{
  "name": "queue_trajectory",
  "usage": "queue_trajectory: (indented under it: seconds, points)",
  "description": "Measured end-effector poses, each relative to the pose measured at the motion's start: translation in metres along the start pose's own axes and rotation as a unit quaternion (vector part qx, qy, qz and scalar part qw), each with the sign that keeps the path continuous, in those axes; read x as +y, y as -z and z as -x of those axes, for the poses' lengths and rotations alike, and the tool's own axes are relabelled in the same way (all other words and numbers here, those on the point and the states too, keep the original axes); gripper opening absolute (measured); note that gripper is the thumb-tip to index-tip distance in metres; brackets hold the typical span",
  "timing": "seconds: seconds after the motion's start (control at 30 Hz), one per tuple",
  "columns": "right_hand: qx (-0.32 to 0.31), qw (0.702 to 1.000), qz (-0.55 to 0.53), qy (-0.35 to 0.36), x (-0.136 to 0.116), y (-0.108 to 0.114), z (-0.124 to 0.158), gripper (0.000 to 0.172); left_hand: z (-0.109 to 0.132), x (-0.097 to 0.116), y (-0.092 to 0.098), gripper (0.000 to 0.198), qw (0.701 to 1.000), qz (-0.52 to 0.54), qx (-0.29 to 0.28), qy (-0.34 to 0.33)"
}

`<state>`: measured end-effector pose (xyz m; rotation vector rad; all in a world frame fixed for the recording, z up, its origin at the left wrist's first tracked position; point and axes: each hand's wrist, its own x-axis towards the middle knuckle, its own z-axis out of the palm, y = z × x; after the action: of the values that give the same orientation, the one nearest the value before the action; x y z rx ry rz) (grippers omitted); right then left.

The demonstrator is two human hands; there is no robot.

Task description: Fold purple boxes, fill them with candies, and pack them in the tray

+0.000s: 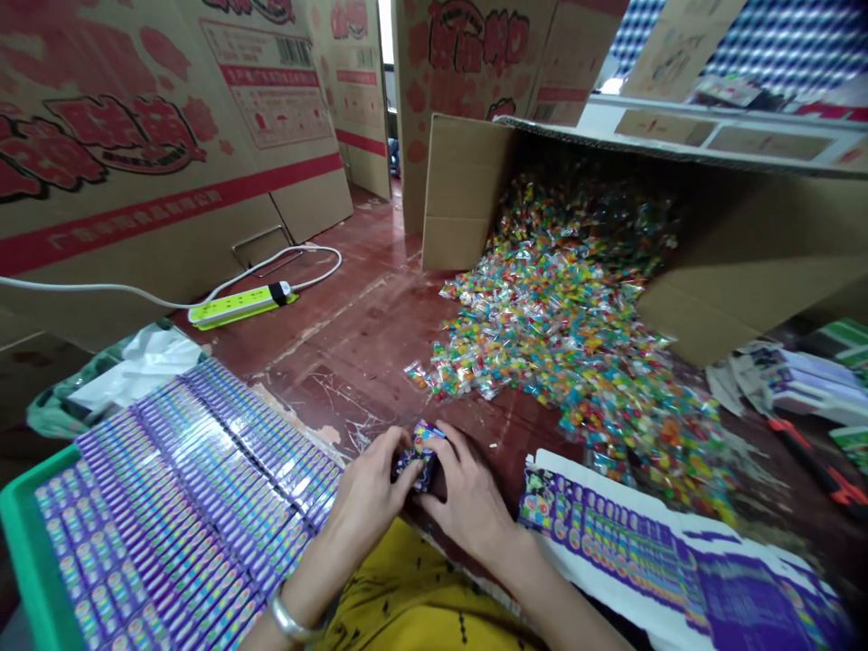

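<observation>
Between both hands, close to the table's near edge, is a small purple candy box (pixel 424 443) with a colourful printed front. My left hand (pixel 375 479) grips it from the left, fingers curled and thumb against its face. From the right, my right hand (pixel 467 488) closes on the same box with thumb and fingers. To the right lies a fanned stack of flat purple box blanks (pixel 610 533). Beyond the hands, clear packets of multicoloured candy (pixel 542 334) spill across the table. At left, rows of filled-looking purple boxes (pixel 203 470) stand packed in a green tray (pixel 20 533).
A large cardboard carton (pixel 467 181) lies on its side around the candy pile. A power strip (pixel 240 306) with a white cable sits at the back left. Red-handled scissors (pixel 806 461) lie at the right. A green bag (pixel 81 384) stands behind the tray.
</observation>
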<state>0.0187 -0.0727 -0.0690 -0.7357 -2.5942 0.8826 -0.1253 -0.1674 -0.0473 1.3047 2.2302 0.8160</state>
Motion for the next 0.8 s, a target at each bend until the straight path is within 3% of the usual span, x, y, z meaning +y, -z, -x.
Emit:
queue_trajectory:
  seconds: [0.1,0.27,0.43,0.6,0.7,0.8]
  points:
    - [0.026,0.999,-0.023,0.015,-0.003,0.002,-0.001,0.053,0.001,0.0,0.002,0.007,1.0,-0.001,-0.01,-0.004]
    - [0.027,0.998,0.023,0.052,-0.023,0.027,-0.008,0.045,0.006,0.003,0.012,0.019,0.999,0.036,-0.037,-0.001]
    - [-0.015,0.992,0.092,0.09,-0.042,0.045,-0.017,0.055,0.01,0.007,0.017,0.029,0.971,0.23,-0.068,0.024]
    - [-0.053,0.987,0.068,0.133,-0.044,0.05,-0.022,0.06,0.011,0.0,0.019,0.03,0.949,0.299,-0.084,0.048]
    - [-0.091,0.979,0.055,0.174,-0.038,0.054,-0.028,0.078,0.015,-0.01,0.031,0.037,0.933,0.332,-0.111,0.078]
    - [-0.124,0.96,0.055,0.247,-0.039,0.056,-0.042,0.065,0.022,-0.019,0.056,0.042,0.916,0.355,-0.153,0.102]
